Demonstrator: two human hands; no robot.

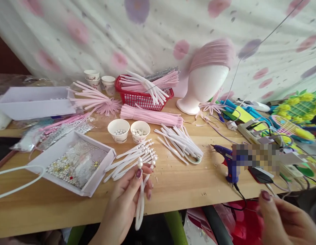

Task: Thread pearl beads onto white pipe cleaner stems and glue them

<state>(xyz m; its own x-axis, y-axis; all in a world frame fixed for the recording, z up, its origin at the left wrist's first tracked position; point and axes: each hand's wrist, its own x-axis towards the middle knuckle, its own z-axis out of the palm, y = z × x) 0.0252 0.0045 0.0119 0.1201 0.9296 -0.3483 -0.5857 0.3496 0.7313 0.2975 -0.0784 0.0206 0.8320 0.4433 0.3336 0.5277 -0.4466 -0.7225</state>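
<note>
My left hand (124, 195) is closed at the table's front edge, with thumb and fingers pinching a white pipe cleaner (139, 217) folded into a long loop. A pearl bead (140, 163) tops it just above the thumb. Beyond that hand lies a fan of white pipe cleaners (126, 163) tipped with small pearl beads. Low at the right, my right hand (285, 219) is raised near the table's edge, thumb and fingers drawn together; whatever is between them is too blurred to name. The blue glue gun (225, 153) stands nearest to it, its tip pointing left.
Two paper cups of beads (118, 132) stand behind the fan. A white tray (104, 177) of mixed beads is at the left. Farther back are a red basket (145, 98), pink pipe cleaners (152, 117) and a foam head (201, 85). Cables and power strips (252, 131) crowd the right.
</note>
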